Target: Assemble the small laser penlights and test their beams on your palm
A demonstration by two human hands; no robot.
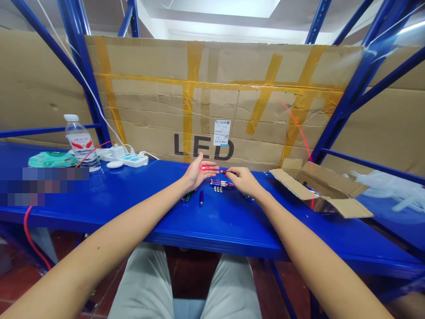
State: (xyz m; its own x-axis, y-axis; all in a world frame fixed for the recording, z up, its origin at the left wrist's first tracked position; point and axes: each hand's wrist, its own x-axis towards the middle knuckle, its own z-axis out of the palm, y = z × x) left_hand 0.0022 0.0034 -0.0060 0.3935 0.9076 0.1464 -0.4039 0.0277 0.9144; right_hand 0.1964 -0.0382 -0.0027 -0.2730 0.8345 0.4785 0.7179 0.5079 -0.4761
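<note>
My right hand (245, 180) pinches a small red laser pointer (224, 172) whose end faces left. A bright red dot lands on the palm of my left hand (200, 173), which is held up with its fingers stretched out and nothing in them. Below the hands, several purple and silver pointers (222, 183) lie in a bunch, with several small silver button cells (218, 189) beside them. A single purple pointer (201, 198) lies apart, nearer me. Dark and green pointers (187, 197) are partly hidden behind my left wrist.
An open cardboard box (323, 186) stands at the right, near clear plastic bags (392, 188). At the left are a water bottle (79, 141), a green packet (51, 158) and a white power strip (133, 159) with cables. A cardboard wall (149, 110) closes off the table's back.
</note>
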